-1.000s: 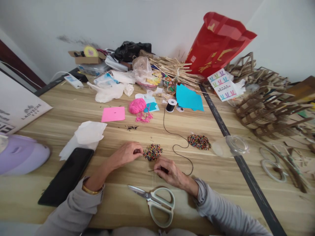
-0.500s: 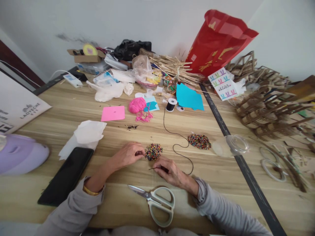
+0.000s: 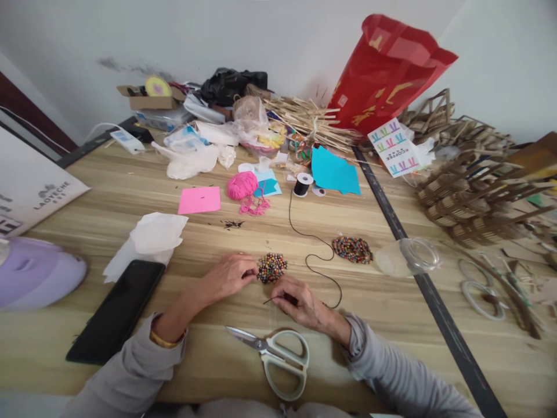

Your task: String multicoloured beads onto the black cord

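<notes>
Across a wood-grained table [image 3: 209, 360], two bare hands face one small heap of loose beads. Beyond the grip and off to its right, a red bag [image 3: 383, 75] leans by the wall; a dark phone [image 3: 117, 313] lies to its left, beside the left forearm. Scissors [image 3: 287, 359] rest on the near side of the right hand, blades partly toward the left.

The left hand [image 3: 228, 276] has thumb and forefinger pressed together at the heap's left edge; whether a bead sits between them cannot be told. The right hand [image 3: 302, 305], on the near right side of the heap, pinches a black cord close to its end.

A coiled strand of beads [image 3: 352, 249] lies beyond the right hand and farther right. The heap of loose beads [image 3: 272, 268] sits just past the right fingers, with the left fingertips the nearer of the two, seemingly touching it. A spool [image 3: 303, 184] stands well beyond both hands, its line curling toward the right wrist.

Smallest of all, the cord's free end [image 3: 267, 301] juts leftward from the right pinch, its long axis pointing left and slightly toward the body, passing on the near side of the beads rather than at them.
</notes>
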`<act>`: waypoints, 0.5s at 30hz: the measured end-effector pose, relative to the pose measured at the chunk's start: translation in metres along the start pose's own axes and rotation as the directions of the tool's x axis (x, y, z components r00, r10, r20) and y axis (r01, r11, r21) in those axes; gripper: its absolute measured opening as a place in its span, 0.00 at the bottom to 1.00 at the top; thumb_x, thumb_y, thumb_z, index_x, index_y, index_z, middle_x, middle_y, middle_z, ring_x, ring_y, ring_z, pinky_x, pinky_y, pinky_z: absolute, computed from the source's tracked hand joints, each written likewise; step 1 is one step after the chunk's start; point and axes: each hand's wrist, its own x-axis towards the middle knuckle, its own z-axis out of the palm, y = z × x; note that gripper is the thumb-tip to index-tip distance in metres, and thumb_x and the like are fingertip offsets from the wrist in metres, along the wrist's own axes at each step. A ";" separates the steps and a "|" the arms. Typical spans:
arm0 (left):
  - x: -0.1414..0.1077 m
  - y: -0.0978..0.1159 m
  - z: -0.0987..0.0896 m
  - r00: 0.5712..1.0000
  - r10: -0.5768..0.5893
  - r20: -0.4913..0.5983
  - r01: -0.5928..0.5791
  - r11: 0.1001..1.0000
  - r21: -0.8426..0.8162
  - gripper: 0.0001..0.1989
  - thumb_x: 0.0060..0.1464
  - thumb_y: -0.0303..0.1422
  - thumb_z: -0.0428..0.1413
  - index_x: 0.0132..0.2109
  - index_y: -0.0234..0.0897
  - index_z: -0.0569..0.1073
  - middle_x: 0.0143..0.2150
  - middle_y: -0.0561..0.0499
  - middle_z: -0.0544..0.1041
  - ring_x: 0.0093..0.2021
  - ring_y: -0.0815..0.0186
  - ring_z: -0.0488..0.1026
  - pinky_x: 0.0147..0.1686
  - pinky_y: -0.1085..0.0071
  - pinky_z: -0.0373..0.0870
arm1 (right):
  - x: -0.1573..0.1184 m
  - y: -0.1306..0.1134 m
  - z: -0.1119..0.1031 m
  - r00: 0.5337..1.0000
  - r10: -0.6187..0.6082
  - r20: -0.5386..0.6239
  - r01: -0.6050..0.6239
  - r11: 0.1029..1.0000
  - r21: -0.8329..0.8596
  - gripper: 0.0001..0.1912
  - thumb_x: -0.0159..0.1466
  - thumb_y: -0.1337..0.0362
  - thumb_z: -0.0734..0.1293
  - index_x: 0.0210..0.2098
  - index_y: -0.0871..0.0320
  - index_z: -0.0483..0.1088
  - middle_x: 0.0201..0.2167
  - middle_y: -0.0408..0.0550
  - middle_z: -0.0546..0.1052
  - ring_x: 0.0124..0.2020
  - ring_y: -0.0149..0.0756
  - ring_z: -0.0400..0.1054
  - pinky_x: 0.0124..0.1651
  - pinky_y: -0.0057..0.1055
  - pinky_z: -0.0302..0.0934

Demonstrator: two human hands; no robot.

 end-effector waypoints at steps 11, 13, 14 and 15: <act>-0.005 0.007 -0.001 0.986 -0.158 0.048 0.157 0.809 -0.566 0.06 0.50 0.32 0.56 0.32 0.32 0.75 0.31 0.49 0.77 0.31 0.67 0.72 0.33 0.75 0.68 | -0.002 -0.001 -0.001 0.996 0.046 -0.071 -0.043 0.998 0.044 0.10 0.67 0.62 0.60 0.31 0.59 0.66 0.27 0.45 0.66 0.27 0.30 0.59 0.29 0.26 0.55; -0.005 0.008 0.006 0.984 -0.162 0.077 0.172 0.736 -0.654 0.07 0.48 0.33 0.57 0.31 0.31 0.74 0.29 0.50 0.77 0.30 0.68 0.72 0.33 0.74 0.68 | -0.002 -0.001 -0.001 0.993 0.048 -0.109 -0.041 0.997 0.061 0.10 0.67 0.61 0.60 0.31 0.59 0.65 0.26 0.44 0.66 0.27 0.30 0.59 0.29 0.26 0.54; -0.004 0.009 0.010 0.982 -0.151 0.113 0.187 0.713 -0.676 0.07 0.47 0.33 0.58 0.31 0.31 0.74 0.29 0.49 0.76 0.30 0.68 0.72 0.33 0.74 0.68 | -0.002 -0.001 -0.002 0.991 0.053 -0.126 -0.045 0.997 0.069 0.10 0.67 0.61 0.60 0.31 0.59 0.65 0.26 0.44 0.66 0.27 0.30 0.58 0.29 0.26 0.54; -0.004 0.010 0.013 0.981 -0.144 0.133 0.196 0.700 -0.687 0.07 0.47 0.33 0.58 0.31 0.31 0.74 0.29 0.49 0.76 0.30 0.68 0.72 0.33 0.74 0.68 | -0.002 -0.002 -0.003 0.988 0.059 -0.141 -0.049 0.996 0.075 0.10 0.67 0.60 0.60 0.32 0.59 0.65 0.25 0.44 0.66 0.27 0.30 0.58 0.29 0.26 0.54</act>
